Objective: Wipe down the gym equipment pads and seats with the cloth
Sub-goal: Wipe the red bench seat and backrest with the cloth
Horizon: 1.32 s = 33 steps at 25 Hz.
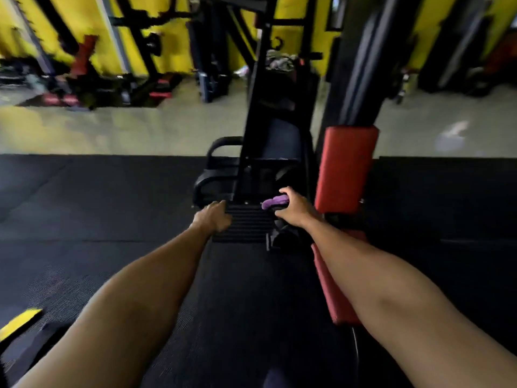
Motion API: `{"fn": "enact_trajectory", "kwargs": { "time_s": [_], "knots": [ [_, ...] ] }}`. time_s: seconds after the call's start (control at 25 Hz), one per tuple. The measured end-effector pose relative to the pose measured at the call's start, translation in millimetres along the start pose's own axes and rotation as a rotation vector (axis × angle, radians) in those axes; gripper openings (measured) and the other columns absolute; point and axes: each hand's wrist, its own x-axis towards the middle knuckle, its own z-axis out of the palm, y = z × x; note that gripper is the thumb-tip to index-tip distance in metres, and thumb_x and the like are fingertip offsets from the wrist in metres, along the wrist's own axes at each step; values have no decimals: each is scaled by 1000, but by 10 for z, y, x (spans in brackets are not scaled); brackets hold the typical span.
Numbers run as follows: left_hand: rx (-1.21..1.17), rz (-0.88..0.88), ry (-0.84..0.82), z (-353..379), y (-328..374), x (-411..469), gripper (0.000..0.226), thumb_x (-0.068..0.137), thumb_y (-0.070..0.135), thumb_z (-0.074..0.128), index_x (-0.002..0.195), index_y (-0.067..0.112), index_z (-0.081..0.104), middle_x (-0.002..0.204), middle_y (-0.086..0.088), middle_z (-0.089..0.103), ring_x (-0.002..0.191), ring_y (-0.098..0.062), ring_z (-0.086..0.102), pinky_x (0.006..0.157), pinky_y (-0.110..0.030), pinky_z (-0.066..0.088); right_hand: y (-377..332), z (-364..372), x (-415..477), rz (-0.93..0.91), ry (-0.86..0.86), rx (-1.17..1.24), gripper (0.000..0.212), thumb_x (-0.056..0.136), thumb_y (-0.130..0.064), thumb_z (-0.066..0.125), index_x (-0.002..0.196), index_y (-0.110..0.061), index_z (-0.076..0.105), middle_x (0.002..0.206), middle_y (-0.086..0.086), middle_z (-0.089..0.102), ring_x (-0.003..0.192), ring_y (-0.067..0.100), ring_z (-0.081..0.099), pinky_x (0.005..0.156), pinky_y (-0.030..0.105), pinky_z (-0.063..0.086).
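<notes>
Cloth (275,201), purple and bunched into a soft wad, sits in the person's right hand (293,209), whose fingers and thumb are curled around it. Only the head camera shows the scene, and it is blurred. The hand hangs low beside the black steel frame of the machine (253,130), just left of the upright red vinyl back pad (347,169).

The left hand (214,219) is at the left edge of a black ribbed footplate (247,224). Its fingers look bent toward the plate, but I cannot tell whether they grip it or only rest there.

I would judge the cloth to be light, limp and easy to fold, with nothing about it to break. It should mould to a pad's curve and wants a full palm behind it rather than a pinch, so the best hold is around its bunched middle. What shows of it is a short roll lying roughly left to right, with its loose end poking left toward the footplate and away from the red pads.

A second red vinyl seat pad (333,289) runs lengthwise toward the viewer under the right forearm, above the black rubber floor mat (98,208). The cloth touches neither pad.
</notes>
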Motion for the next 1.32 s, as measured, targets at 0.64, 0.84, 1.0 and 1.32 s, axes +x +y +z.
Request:
{"fn": "enact_trajectory", "kwargs": {
  "time_s": [0.64,0.84,1.0,1.32],
  "knots": [
    [26,508,-122,53,1434,3500,45,95,33,52,139,21,52,142,-10,51,129,-34,51,105,-45,44,908,-937,2214,487,380,9,61,80,-38,75,136,-35,51,136,1,59,121,27,61,99,39,51],
    [38,643,-213,-45,1633,4505,49,97,34,49,145,23,47,149,-7,46,133,-32,48,106,-43,43,851,-949,3001,568,501,29,55,83,-39,72,134,-36,52,135,2,54,119,30,62,98,40,50],
    [32,745,-239,-230,1822,5239,50,99,36,48,147,23,43,153,-4,41,136,-28,46,109,-42,41,736,-995,3546,630,589,34,50,87,-37,70,134,-36,53,133,3,50,117,31,62,100,41,50],
    [6,911,-215,-225,2515,6146,47,98,34,45,144,23,46,145,-7,48,132,-30,48,109,-44,38,1107,-1181,4428,661,777,183,46,95,-24,66,140,-28,56,141,7,41,119,31,61,108,36,45]
  ]
}}
